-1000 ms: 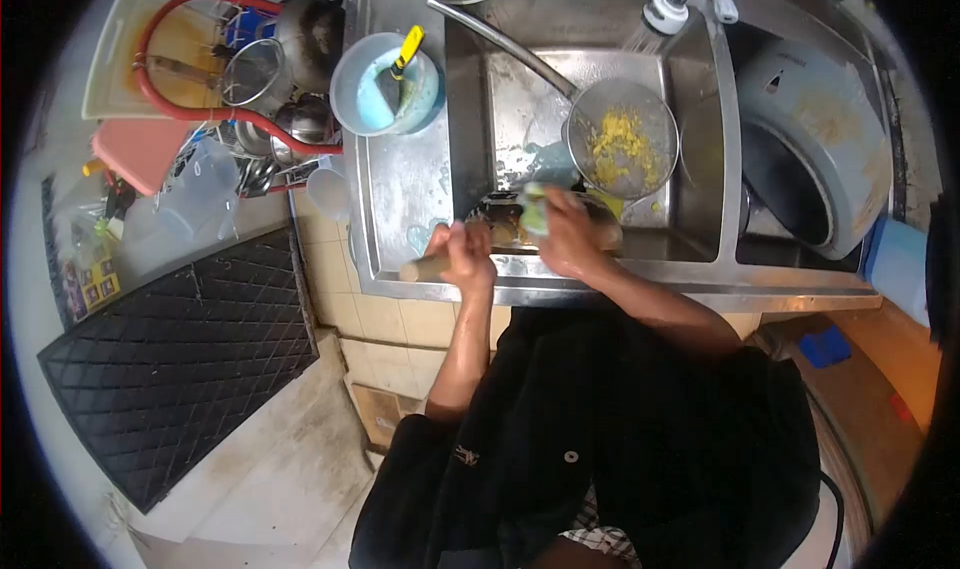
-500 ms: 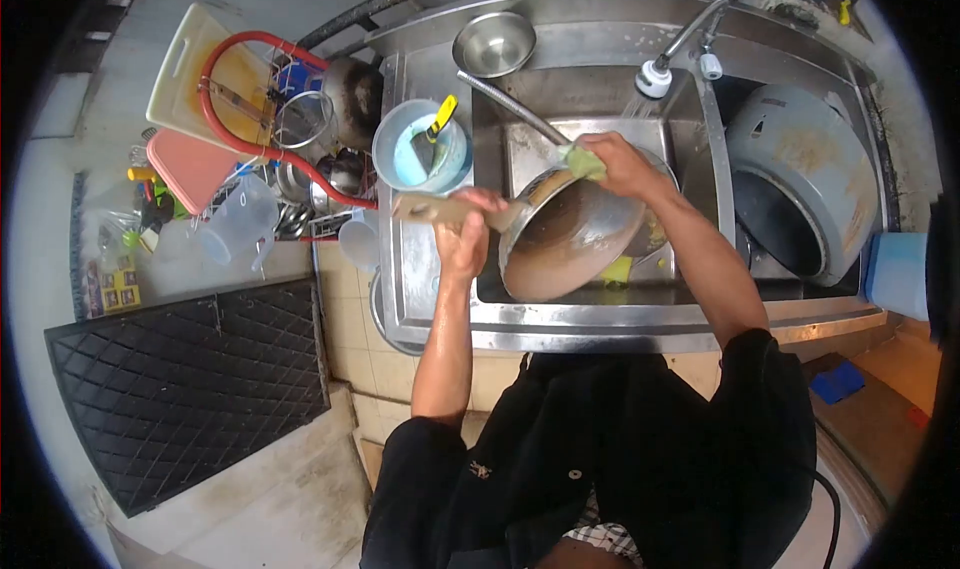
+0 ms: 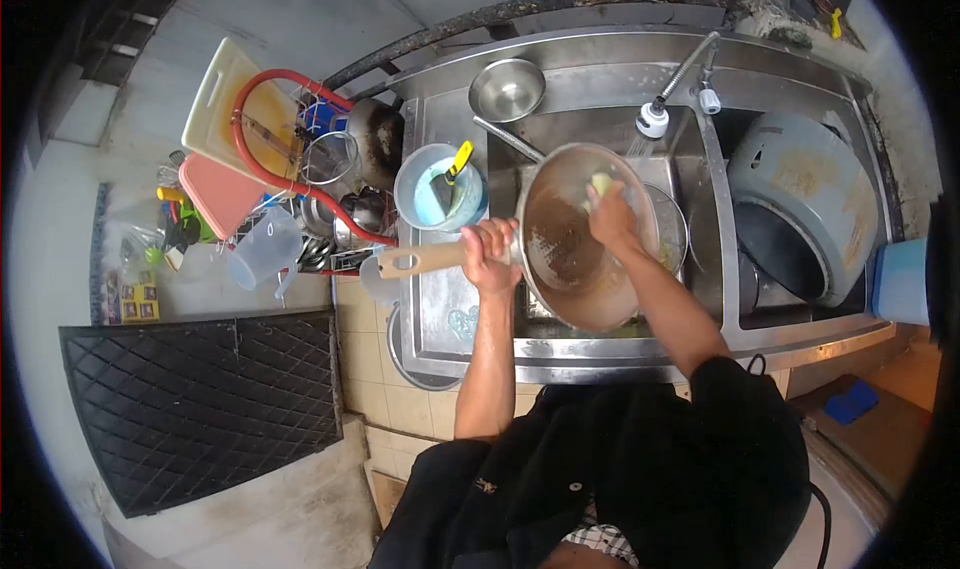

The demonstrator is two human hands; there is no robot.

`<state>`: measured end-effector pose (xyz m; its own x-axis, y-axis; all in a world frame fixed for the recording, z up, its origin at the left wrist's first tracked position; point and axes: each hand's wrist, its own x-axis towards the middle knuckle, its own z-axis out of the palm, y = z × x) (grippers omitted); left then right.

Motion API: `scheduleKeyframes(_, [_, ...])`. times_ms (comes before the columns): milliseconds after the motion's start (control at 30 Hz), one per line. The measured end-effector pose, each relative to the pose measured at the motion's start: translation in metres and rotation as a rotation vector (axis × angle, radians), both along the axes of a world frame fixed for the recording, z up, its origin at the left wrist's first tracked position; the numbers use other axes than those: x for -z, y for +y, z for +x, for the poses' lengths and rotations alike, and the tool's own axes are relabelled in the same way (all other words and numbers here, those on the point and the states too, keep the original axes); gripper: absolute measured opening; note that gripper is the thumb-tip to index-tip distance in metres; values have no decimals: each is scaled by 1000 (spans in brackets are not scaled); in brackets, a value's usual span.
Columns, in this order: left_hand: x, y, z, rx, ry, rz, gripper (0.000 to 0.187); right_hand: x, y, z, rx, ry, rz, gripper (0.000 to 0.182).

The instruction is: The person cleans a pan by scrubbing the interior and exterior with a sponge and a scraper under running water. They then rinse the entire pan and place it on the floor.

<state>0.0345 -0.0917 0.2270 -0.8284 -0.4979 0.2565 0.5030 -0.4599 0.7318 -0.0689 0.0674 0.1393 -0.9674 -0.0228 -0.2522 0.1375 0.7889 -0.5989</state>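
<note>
My left hand (image 3: 490,256) is wrapped round the beige handle (image 3: 425,260) of a deep pan (image 3: 570,234), holding it over the sink. The pan's brownish inside faces up toward me, wet and streaked with suds. Inside it, my right hand (image 3: 613,217) presses a pale yellow-green sponge (image 3: 601,183) against the upper right wall. Partly hidden behind the pan is a round strainer-like vessel (image 3: 672,224) in the basin. Water sprays from the white tap head (image 3: 652,120) behind the pan.
A tub of bluish suds (image 3: 412,197) with a yellow-handled scraper (image 3: 460,159) stands left of the basin. A steel bowl (image 3: 507,91) sits at the back ledge. A large grey pot (image 3: 805,184) lies tilted in the right basin. Dish racks with a red hose (image 3: 243,119) crowd the left.
The pan has turned so its inside faces me more fully. My right hand has moved with the sponge from the far rim into the pan. The camera view has shifted slightly.
</note>
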Motion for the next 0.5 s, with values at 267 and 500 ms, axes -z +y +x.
scheduleKeyframes(267, [16,-13,3,65,61,251,50,-14,-34,60,-910,594,-328,37])
scheduleKeyframes(500, [24,-4,4,25,42,250,49,0,-67,36,-352,350,-470,27])
